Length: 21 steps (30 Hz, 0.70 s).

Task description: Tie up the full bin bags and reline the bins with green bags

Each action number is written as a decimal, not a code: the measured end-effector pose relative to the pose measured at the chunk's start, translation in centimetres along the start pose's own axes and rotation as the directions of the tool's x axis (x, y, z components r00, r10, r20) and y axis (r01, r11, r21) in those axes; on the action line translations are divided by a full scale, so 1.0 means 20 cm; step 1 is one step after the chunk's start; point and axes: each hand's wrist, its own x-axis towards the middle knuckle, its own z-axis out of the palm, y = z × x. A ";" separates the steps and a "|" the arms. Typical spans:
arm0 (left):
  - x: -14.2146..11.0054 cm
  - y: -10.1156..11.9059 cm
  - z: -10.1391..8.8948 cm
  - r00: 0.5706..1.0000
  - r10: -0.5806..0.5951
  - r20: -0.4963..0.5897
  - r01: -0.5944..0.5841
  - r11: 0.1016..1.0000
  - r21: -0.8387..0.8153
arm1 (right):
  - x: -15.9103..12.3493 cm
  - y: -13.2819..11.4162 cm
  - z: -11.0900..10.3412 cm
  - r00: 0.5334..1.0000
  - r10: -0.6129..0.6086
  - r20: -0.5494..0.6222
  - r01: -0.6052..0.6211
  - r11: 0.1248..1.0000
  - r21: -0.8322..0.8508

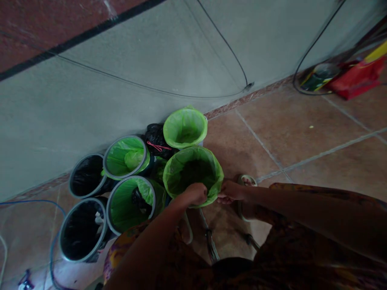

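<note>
A bin lined with a green plastic bag (193,169) stands nearest to me on the tiled floor. My left hand (197,193) is closed on the near edge of that green liner. My right hand (230,191) grips the liner's right edge, fingers pinched on the plastic. Both forearms reach down from the lower frame, over patterned clothing.
Several more bins cluster by the grey wall: green-lined ones (185,128), (126,156), (130,203) and black-lined ones (87,175), (81,229). A tied black bag (155,139) sits among them. Cables hang on the wall. Red objects (356,78) lie far right. A sandal (246,181) rests beside my right hand.
</note>
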 end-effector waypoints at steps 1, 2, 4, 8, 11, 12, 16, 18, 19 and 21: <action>0.01 0.00 0.01 1.000 -0.012 0.007 0.012 1.000 -0.004 | 0.00 0.01 0.01 1.000 -0.007 -0.009 0.007 1.000 -0.003; 0.01 0.01 0.02 1.000 -0.028 0.010 0.028 1.000 -0.009 | 0.01 0.01 0.01 1.000 -0.003 -0.024 0.003 1.000 0.001; 0.02 0.03 0.03 0.998 -0.062 0.004 0.062 0.998 -0.018 | 0.02 0.03 0.01 0.998 0.014 -0.060 -0.015 1.000 -0.015; 0.00 0.05 0.01 0.991 -0.134 -0.017 0.134 0.991 -0.001 | 0.01 0.03 -0.02 0.985 0.060 -0.164 -0.109 0.944 -0.311; -0.04 0.04 -0.03 0.986 -0.149 -0.081 0.153 0.987 0.051 | -0.03 -0.05 -0.06 0.979 0.035 -0.202 -0.138 0.841 -0.523; -0.06 0.04 -0.04 0.983 -0.148 -0.110 0.156 0.986 0.062 | -0.05 -0.10 -0.07 0.977 -0.001 -0.214 -0.126 0.806 -0.578; -0.12 0.04 -0.07 0.974 -0.104 -0.203 0.118 0.991 0.060 | -0.16 -0.31 -0.02 0.956 -0.258 -0.141 0.009 0.506 -0.863; -0.15 0.06 -0.05 0.975 -0.062 -0.213 0.074 0.996 0.048 | -0.21 -0.38 0.02 0.936 -0.350 0.017 0.156 0.374 -0.914; -0.16 0.07 -0.03 0.978 -0.051 -0.204 0.061 0.997 0.045 | -0.21 -0.39 0.04 0.920 -0.378 0.102 0.233 0.321 -0.918; -0.18 0.09 0.02 0.984 -0.036 -0.177 0.046 0.998 0.053 | -0.21 -0.38 0.06 0.884 -0.400 0.241 0.345 0.213 -0.914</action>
